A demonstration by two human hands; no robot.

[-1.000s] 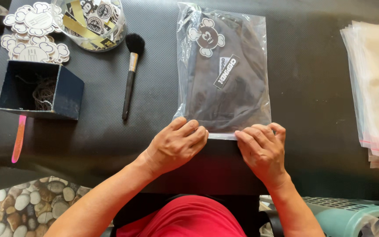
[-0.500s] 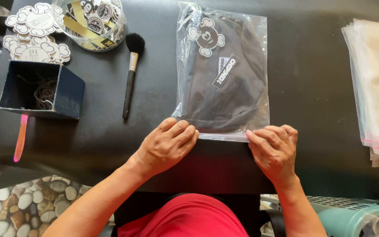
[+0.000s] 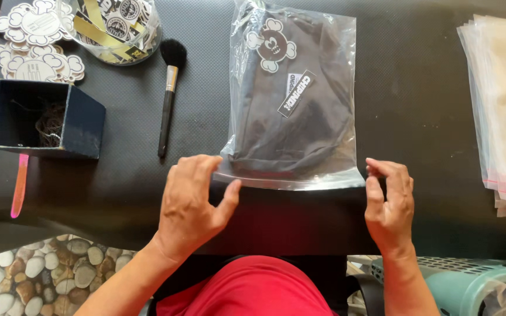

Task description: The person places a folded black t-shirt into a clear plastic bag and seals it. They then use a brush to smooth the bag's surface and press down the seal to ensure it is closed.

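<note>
**Bagged dark garment, both hands at the sealed edge**

So the clear plastic bag (image 3: 295,99) with a folded dark garment (image 3: 291,111) inside lies flat on the black table (image 3: 417,117), its near edge right between the two hands. The left hand (image 3: 191,202) rests palm down at the bag's near left corner, thumb touching the strip along that edge, fingers loosely spread and gripping nothing. The right hand (image 3: 389,199) sits just off the near right corner, fingers curled in narrow with the tips close together; can't tell if it's actually pinching the plastic or only touching it.

Just beyond the left hand there's a makeup-style brush (image 3: 169,88) lying lengthwise, bristles pointing away. Further out to that side is an open dark blue box (image 3: 80,126), with a pile of white cloud-shaped stickers (image 3: 33,41) past it. Well off to the right hand's side sits a stack of empty clear bags (image 3: 502,105).
</note>
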